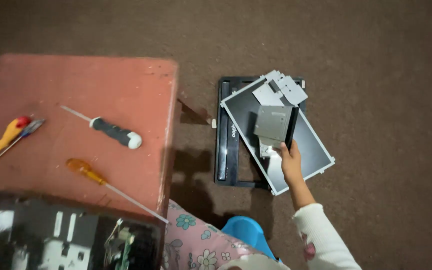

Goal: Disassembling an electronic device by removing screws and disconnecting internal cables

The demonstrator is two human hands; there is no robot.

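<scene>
On a brown carpet, the right hand (291,161) pinches a flat grey metal drive (274,123) over a white-framed dark screen panel (312,145). Left of the panel, a red table (51,80) holds four screwdrivers (111,131).

opened black device (51,235): cut off by bottom edge | black frame (228,150): partly hidden under screen panel (311,145)

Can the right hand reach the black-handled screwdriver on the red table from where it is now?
Probably not at once. The right hand holds a grey metal drive over the screen panel on the floor, well aside from the black-handled screwdriver. Nothing blocks the way, but the fingers are occupied.
</scene>
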